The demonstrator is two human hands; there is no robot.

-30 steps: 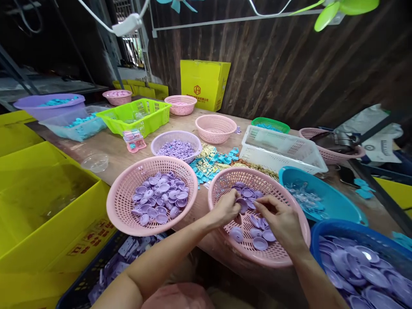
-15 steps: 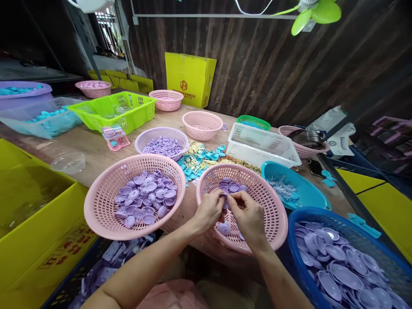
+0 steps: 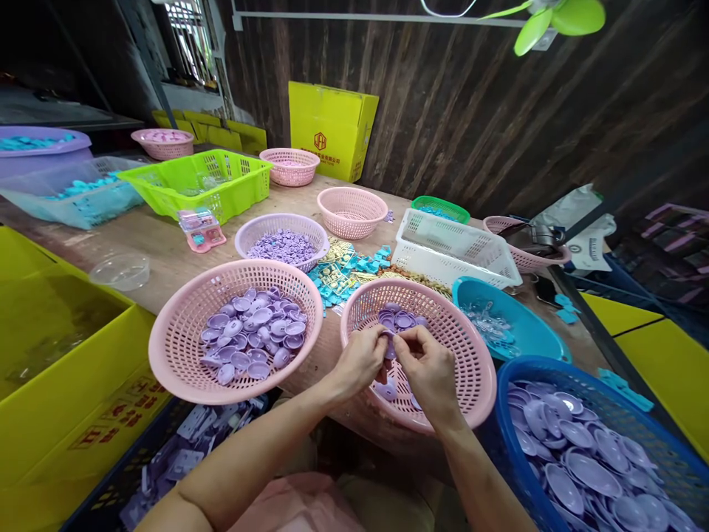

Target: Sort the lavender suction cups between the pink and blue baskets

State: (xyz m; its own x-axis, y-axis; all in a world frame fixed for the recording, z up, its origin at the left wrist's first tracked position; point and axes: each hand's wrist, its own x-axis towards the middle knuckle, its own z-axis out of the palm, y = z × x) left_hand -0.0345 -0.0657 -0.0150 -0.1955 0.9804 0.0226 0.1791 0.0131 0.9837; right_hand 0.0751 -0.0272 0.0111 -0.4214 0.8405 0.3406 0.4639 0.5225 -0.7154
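Over the right-hand pink basket point(image 3: 470, 369), my left hand point(image 3: 361, 360) and my right hand point(image 3: 429, 369) meet with fingertips pinched on one small purple plastic piece point(image 3: 391, 347). The fingers cover most of that piece, so its full shape is hidden. Several oval purple plastic pieces point(image 3: 399, 318) lie at the back of this basket, and another purple piece point(image 3: 386, 389) rests below my hands. To the left, a second pink basket point(image 3: 177, 355) holds a heap of purple oval pieces point(image 3: 255, 332).
At the right front stands a blue basket point(image 3: 504, 414) full of purple oval pieces. Behind are a lilac basket point(image 3: 244, 240) of tiny purple parts, a white basket point(image 3: 443, 258), a teal basin point(image 3: 532, 325) and a lime crate point(image 3: 193, 199). A yellow carton point(image 3: 66, 414) borders the left.
The view has shifted slightly, with the background a little higher and farther right. Both hands keep their pinch on the purple piece in nearly the same place.
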